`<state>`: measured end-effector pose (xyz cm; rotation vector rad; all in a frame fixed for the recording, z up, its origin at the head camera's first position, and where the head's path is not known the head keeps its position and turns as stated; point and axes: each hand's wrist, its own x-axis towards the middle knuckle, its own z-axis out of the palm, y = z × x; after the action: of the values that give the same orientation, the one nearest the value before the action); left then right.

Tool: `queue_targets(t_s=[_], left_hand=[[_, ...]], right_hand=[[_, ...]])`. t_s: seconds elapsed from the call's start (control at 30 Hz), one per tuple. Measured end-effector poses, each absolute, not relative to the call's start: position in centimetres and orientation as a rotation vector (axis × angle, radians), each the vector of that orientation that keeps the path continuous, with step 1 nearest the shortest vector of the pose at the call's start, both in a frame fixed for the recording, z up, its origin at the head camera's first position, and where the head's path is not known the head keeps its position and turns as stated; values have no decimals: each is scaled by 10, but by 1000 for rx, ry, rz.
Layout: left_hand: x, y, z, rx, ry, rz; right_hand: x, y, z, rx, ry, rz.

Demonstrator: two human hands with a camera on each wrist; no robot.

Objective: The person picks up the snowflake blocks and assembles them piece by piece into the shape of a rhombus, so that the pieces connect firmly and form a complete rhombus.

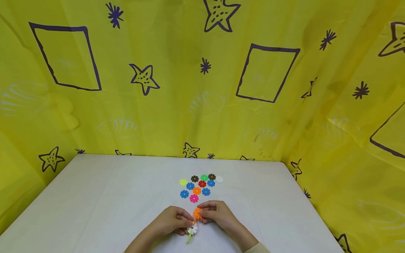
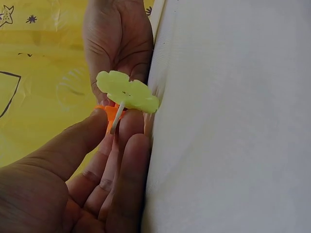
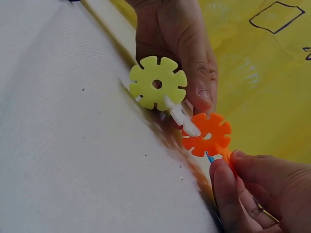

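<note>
My left hand [image 1: 174, 220] pinches a small chain of notched plastic discs between thumb and fingers. In the right wrist view the chain runs from a yellow-green disc [image 3: 143, 80] through a white disc [image 3: 182, 119], seen nearly edge-on, to an orange disc [image 3: 197, 141]. Thumb and fingers of my right hand [image 1: 219, 213] grip another orange disc [image 1: 197, 213], which meets the chain at its orange end. A sliver of blue [image 3: 210, 158] shows by the right fingertips; its kind is hidden. Both hands are close together, low over the table.
Beyond the hands, several loose notched discs lie flat in a cluster, among them a pink disc [image 1: 194, 198], a red disc [image 1: 202, 183] and a blue disc [image 1: 184, 194]. The white table [image 1: 110, 196] meets a yellow patterned curtain [image 1: 177, 116] at the back and sides.
</note>
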<state>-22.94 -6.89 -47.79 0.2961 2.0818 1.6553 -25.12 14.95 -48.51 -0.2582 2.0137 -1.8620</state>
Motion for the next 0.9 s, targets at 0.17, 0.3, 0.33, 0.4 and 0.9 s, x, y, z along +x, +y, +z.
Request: queue_targets(t_s=[0.17, 0.3, 0.33, 0.4, 0.9], left_hand=[[-232, -71, -481, 275, 2105, 1665], [-234, -71, -484, 246, 2122, 1716], [-234, -71, -485, 240, 2121, 1732], [-235, -71, -486, 231, 2108, 1766], [-235, -68, -490, 168, 2111, 1816]], right_hand=[[-250, 148, -486, -257, 2003, -1889], [-249, 146, -487, -254, 2009, -1893], [-249, 146, -487, -251, 2008, -1895], [-248, 144, -487, -252, 2005, -1901], [-243, 136, -487, -283, 2021, -1894]])
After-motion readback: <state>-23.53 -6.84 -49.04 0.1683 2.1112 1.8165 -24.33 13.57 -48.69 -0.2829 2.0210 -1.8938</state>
